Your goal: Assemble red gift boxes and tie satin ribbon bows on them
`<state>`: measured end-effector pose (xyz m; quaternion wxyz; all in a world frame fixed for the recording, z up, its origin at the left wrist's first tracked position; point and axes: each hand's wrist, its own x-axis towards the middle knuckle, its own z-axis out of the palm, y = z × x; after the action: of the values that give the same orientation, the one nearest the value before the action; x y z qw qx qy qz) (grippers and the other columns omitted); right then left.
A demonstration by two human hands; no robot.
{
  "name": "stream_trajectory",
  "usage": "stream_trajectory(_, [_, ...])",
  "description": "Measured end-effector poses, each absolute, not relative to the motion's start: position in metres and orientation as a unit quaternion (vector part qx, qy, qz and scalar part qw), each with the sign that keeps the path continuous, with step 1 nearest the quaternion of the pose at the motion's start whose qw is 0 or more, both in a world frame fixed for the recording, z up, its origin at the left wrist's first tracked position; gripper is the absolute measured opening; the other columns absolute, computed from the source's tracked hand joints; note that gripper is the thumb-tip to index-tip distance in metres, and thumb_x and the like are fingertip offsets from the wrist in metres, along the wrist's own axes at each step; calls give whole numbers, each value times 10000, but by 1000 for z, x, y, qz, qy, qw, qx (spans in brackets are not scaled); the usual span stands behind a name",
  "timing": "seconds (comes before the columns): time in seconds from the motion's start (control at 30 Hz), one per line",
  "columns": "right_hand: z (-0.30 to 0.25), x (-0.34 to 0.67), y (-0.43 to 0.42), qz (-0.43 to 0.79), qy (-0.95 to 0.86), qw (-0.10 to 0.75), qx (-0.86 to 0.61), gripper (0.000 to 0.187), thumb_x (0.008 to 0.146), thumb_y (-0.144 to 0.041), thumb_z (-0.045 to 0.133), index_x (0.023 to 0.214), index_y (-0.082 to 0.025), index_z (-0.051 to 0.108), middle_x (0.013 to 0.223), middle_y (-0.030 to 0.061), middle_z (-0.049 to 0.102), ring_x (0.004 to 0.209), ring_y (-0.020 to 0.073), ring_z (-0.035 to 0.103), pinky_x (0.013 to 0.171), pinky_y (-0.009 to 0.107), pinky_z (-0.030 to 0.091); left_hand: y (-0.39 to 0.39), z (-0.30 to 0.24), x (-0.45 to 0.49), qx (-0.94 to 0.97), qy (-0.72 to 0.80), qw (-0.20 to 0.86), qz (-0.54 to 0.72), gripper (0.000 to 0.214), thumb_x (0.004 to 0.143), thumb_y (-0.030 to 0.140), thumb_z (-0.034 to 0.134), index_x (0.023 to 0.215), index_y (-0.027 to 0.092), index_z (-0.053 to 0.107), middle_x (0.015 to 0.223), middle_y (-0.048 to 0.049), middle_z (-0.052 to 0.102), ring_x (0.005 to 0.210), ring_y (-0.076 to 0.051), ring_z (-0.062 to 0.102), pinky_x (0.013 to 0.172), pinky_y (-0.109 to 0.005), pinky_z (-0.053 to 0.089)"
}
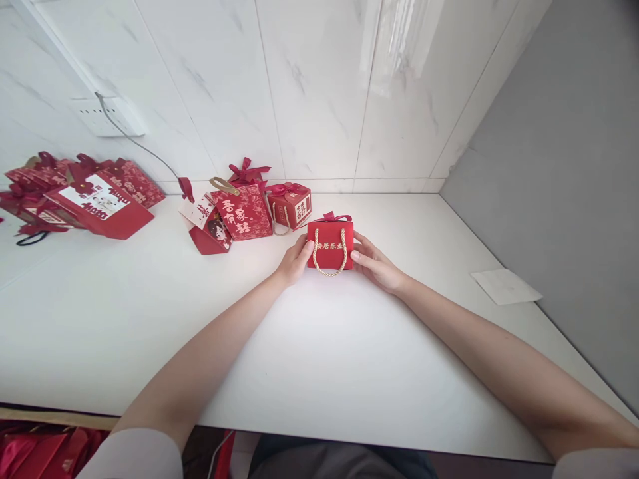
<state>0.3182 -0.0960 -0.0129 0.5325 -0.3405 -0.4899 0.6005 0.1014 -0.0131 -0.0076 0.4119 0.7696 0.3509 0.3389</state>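
Observation:
A small red gift box [329, 234] with gold lettering, a twisted gold rope handle and a red ribbon bow on top is held upright between my two hands. My left hand [295, 259] grips its left side, thumb on the front edge. On the opposite side my right hand [375, 263] holds the box with its thumb at the front and fingers behind. The rope handle [329, 271] hangs down over the front face. Just behind and to the left stands another red box [290, 203] with a bow and a similar rope handle.
Red patterned gift boxes [244, 214] stand left of centre by the tiled wall [319, 86]. More red boxes [114, 213] cluster at the far left. White paper [505, 286] lies right on the white table [309, 359]. Red packaging [44, 452] fills a container below the left edge.

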Motion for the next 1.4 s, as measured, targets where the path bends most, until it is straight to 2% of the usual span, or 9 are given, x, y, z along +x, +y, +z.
stream_trajectory(0.4, [-14,319,-95,603,-488,532,-339,786,827,-437,718,1482,-349,294,1411,63,518,1285,274,510,1080,539,419,-14,-7,102,753,352,433,349,626,908,645,364,1299,186,530,1248,-78,660,1253,-272,543,1113,-407,368])
stream_trajectory(0.5, [-16,319,-95,605,-474,543,-339,652,865,-477,660,1435,-343,373,1389,57,545,1254,271,541,1060,529,438,-10,-11,105,675,334,526,395,621,892,645,405,1270,180,569,1270,-84,654,1277,-276,530,1114,-412,382])
stream_trajectory(0.6, [-16,318,-96,610,-462,538,-355,477,904,-533,577,1317,-304,509,1337,68,593,1203,268,582,1046,513,448,-8,-9,108,582,322,609,432,673,903,669,289,1310,195,540,1323,-95,625,1261,-285,550,1036,-450,463])
stream_trajectory(0.77, [-12,313,-101,643,-505,474,-327,448,922,-566,534,1263,-278,572,1331,86,605,1166,271,612,1048,507,446,-14,-1,108,523,298,705,375,772,877,731,165,1300,210,547,1330,-126,617,1160,-331,613,858,-509,549])
stream_trajectory(1.0, [-15,311,-100,646,-492,496,-309,446,924,-534,555,1299,-295,517,1386,88,557,1165,287,610,1018,529,476,-11,-9,109,547,336,670,374,571,870,620,483,1298,243,512,1168,-98,691,965,-262,684,806,-444,567])
stream_trajectory(1.07, [-17,312,-99,630,-484,516,-321,449,924,-530,555,1311,-310,497,1383,80,553,1187,281,592,1008,517,488,-9,-12,109,547,334,668,377,642,861,697,416,1247,200,545,1115,-122,700,924,-267,688,802,-454,561])
stream_trajectory(1.17, [-17,310,-100,588,-504,530,-344,542,907,-502,595,1396,-373,400,1446,46,482,1247,277,542,982,493,515,-10,-11,108,550,293,693,362,807,824,820,236,1257,221,558,1214,-134,667,1041,-303,659,839,-470,546])
stream_trajectory(1.3, [-17,306,-105,499,-578,534,-362,766,856,-429,688,1486,-423,252,1571,17,278,1329,283,444,987,464,519,-16,-7,107,601,223,691,335,757,795,769,471,1360,265,497,1358,-95,594,1231,-309,561,982,-439,486])
stream_trajectory(1.4, [-19,304,-106,445,-612,536,-375,804,862,-411,687,1508,-415,207,1598,33,195,1307,277,461,968,433,527,-18,-4,108,587,233,698,336,734,821,730,475,1353,226,516,1309,-107,627,1181,-299,589,904,-391,513])
